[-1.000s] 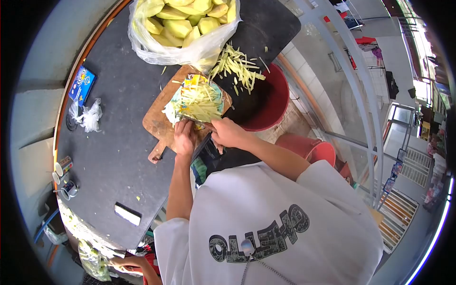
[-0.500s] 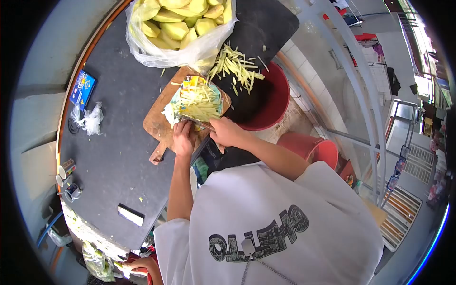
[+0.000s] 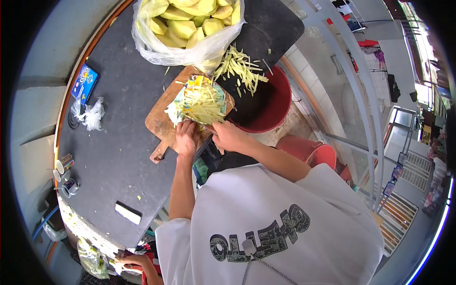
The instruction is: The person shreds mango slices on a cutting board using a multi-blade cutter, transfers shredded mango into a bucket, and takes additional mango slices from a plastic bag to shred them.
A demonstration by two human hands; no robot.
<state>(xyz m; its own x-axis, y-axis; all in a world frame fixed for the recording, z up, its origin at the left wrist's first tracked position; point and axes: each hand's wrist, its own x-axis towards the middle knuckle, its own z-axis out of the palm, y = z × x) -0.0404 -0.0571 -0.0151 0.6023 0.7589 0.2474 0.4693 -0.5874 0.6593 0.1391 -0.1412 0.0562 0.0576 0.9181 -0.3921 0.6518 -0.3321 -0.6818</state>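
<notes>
Shifted since the earlier frame: the whole view, slightly; both hands keep nearly the same place against the board.

Left hand [image 3: 186, 137]: one, fingers bent and drawn together at the near edge of the strips [image 3: 202, 104]; whether it grips anything cannot be told.

Right hand [image 3: 227, 136]: one, mostly closed around the end of a thin blade [image 3: 205, 126], its grip partly hidden.

Strips: one pale yellow-green heap, on a printed wrapper [image 3: 194, 81], over the board.

Board [image 3: 159, 113]: wooden, with a short handle, flat on the dark table [image 3: 128, 161].

Second heap [image 3: 241, 71]: similar strips, on the table beyond the board, near the red tub [image 3: 278, 102].

Bag [image 3: 159, 54]: clear plastic, open, filled with peeled yellow-green pieces [image 3: 180, 28], on the table beyond the board.

Box [image 3: 85, 84]: blue, at the table's left side, with crumpled plastic [image 3: 93, 115] just beside it.

Cups [image 3: 64, 164]: grouped at the table's left edge.

Phone [image 3: 128, 213]: one, lying near the table's near edge.

Co-worker's hand [image 3: 135, 260]: lower left, near a bag of greens [image 3: 92, 259].
</notes>
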